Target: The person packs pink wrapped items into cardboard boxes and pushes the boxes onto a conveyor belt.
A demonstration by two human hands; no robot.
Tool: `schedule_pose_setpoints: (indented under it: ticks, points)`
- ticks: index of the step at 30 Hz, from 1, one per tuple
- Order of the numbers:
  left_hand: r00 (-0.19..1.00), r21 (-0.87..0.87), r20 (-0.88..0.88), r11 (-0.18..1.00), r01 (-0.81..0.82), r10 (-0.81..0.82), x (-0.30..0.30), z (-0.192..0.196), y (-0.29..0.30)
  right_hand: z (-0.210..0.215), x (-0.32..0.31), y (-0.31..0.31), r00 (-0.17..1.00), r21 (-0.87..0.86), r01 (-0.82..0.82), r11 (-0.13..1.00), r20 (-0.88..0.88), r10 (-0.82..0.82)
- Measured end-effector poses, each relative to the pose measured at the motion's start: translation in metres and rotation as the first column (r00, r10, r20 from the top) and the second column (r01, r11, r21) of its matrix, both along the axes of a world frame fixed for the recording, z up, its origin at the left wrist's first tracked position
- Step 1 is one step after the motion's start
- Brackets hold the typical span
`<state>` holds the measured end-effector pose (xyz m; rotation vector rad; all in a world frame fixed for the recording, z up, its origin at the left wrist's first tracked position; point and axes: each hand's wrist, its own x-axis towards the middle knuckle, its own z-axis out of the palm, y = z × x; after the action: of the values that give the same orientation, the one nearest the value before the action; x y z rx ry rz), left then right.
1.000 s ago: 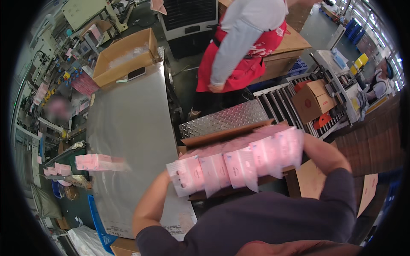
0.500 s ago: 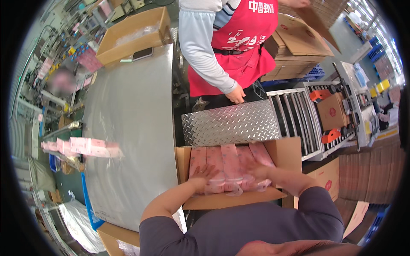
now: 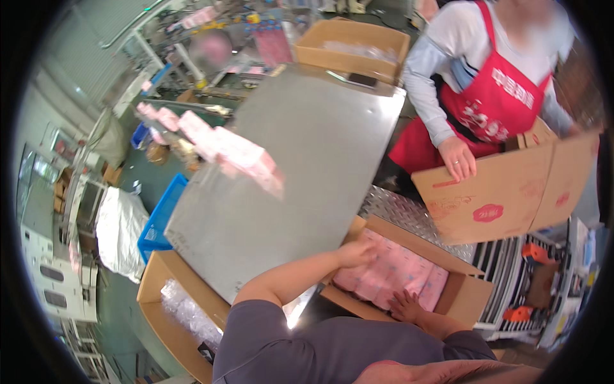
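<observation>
An open cardboard box (image 3: 470, 301) stands before me, packed with pink printed packages (image 3: 403, 272) side by side. My right hand (image 3: 407, 306) lies on the packages near the box's front side, its fingers spread. Over the left end of the box is my left hand (image 3: 358, 253), above or against the packages there. Its fingers are smeared by motion, so whether they grip anything is unclear.
A steel table (image 3: 300, 179) adjoins the box, with a row of pink packages (image 3: 240, 150) at its left. Across from me a co-worker (image 3: 492, 96) holds a flattened carton (image 3: 486, 192) over the tread plate. A roller conveyor (image 3: 505, 265) runs right; a carton with clear plastic (image 3: 182, 313) sits lower left.
My view has swung left. My left hand has gone from lying spread on the packages to the box's left end. The co-worker now holds up a flat carton.
</observation>
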<state>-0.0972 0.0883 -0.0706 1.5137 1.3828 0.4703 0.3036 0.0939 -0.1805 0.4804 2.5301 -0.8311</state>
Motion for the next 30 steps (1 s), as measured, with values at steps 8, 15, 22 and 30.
schedule_pose_setpoints:
  ticks: [8, 15, 22, 30]
  points:
    - [0.321, 0.534, -0.602, 0.668, -0.518, 0.731, -0.230, 0.142, -0.032, 0.133, -0.193, 0.021, 0.854, -0.268, 0.274, 0.923, -0.374, -0.362]
    - [0.500, 0.453, -0.636, 0.809, -0.375, 0.588, -0.277, 0.086, -0.015, 0.207, -0.357, 0.062, 0.809, -0.102, 0.297, 0.950, -0.502, -0.307]
    - [0.471, 0.600, -0.361, 0.587, -0.543, 0.805, -0.291, 0.131, -0.037, 0.233, -0.452, 0.030, 0.935, 0.431, 0.310, 0.847, -0.300, -0.190]
    - [0.310, 0.452, -0.715, 0.753, -0.478, 0.626, -0.389, 0.098, -0.066, 0.233, -0.486, 0.036, 0.943, 0.478, 0.331, 0.814, -0.207, -0.262]
